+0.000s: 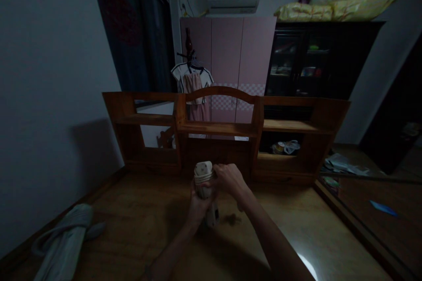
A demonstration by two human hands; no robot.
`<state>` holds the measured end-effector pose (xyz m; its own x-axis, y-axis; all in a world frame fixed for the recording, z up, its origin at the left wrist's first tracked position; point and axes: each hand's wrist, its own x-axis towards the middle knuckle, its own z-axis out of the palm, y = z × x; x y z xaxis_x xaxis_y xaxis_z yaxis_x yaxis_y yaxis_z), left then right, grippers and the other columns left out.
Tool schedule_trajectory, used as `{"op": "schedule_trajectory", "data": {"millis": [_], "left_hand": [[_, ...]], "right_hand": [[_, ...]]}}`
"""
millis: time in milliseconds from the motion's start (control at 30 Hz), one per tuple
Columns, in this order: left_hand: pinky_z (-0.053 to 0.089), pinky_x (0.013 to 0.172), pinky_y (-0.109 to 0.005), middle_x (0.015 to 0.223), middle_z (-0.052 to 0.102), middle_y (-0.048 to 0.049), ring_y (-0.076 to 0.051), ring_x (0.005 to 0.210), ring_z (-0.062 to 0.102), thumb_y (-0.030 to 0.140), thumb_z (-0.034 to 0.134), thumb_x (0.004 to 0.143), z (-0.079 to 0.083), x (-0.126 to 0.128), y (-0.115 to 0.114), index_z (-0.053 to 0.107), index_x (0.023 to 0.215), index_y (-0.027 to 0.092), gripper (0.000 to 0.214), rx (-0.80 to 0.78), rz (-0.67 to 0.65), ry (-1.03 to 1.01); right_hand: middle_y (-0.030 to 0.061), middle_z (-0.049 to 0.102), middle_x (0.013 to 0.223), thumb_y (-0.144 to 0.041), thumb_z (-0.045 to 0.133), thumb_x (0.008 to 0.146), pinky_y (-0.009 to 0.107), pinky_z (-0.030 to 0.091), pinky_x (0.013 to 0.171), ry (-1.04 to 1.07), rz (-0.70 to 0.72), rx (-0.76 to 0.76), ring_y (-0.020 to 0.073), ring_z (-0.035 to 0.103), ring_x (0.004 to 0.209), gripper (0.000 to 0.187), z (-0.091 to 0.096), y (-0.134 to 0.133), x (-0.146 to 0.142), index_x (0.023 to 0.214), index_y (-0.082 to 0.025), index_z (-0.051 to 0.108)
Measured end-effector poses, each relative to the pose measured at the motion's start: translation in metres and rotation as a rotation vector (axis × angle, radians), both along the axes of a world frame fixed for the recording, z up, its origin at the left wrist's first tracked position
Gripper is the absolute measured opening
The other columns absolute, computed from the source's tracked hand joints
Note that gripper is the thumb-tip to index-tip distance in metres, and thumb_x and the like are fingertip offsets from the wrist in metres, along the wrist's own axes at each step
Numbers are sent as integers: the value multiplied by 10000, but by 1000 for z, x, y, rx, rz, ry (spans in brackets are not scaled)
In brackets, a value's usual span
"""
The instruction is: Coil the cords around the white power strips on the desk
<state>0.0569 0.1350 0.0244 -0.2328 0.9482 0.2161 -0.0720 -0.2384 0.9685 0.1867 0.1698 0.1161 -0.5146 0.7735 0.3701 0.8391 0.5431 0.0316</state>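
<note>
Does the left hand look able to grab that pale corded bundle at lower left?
Probably not yet: the left hand grips the coiled cord. Once freed, its way to the pale corded bundle across the wooden surface looks unblocked.

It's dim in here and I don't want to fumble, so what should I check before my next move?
1. Left hand supporting the white bundle: ok, wrapped around it.
2. Right hand at the wound cord: ok, beside the coils.
3. Firm pinch by that hand: cannot tell, contact partly hidden.
4. Plug-like end in sight: ok, atop the bundle.
5. Second white bundle out of the way: ok, lying apart at left.
6. Lighting: not ok, dim.
</note>
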Motion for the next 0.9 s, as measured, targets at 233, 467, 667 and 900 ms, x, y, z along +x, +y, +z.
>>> {"op": "schedule_trajectory", "data": {"millis": [233, 467, 667, 900], "left_hand": [[460, 860, -279, 1169, 604, -72, -211, 1035, 595, 369, 752, 657, 2, -13, 0, 480, 1213, 238, 633, 77, 98, 25], [461, 826, -279, 1052, 653, -47, -192, 938, 613, 434, 698, 716, 8, -21, 4, 565, 1155, 230, 502, -12, -40, -91], [453, 846, -281, 1131, 632, -74, -210, 999, 602, 467, 744, 655, 4, -14, 10, 525, 1205, 213, 644, 31, -15, -35], [467, 630, -287, 851, 684, -85, -244, 753, 642, 562, 737, 599, -6, -16, 12, 624, 980, 137, 582, -122, -74, 58]], "right_hand": [[103, 686, 898, -700, 534, 767, 269, 416, 692, 160, 45, -89, 242, 650, 842, 580, 8, -9, 1, 966, -163, 628], [24, 698, 827, -422, 529, 897, 203, 389, 630, 407, 237, -327, 148, 634, 760, 302, 12, 4, 31, 941, -179, 703], [51, 706, 801, -454, 525, 886, 231, 368, 620, 189, 96, -150, 181, 650, 763, 308, 13, -6, 23, 838, -212, 709], [104, 706, 838, -638, 399, 884, 269, 389, 657, 32, 21, -119, 243, 659, 830, 527, 18, -20, 11, 823, -204, 692]]}}
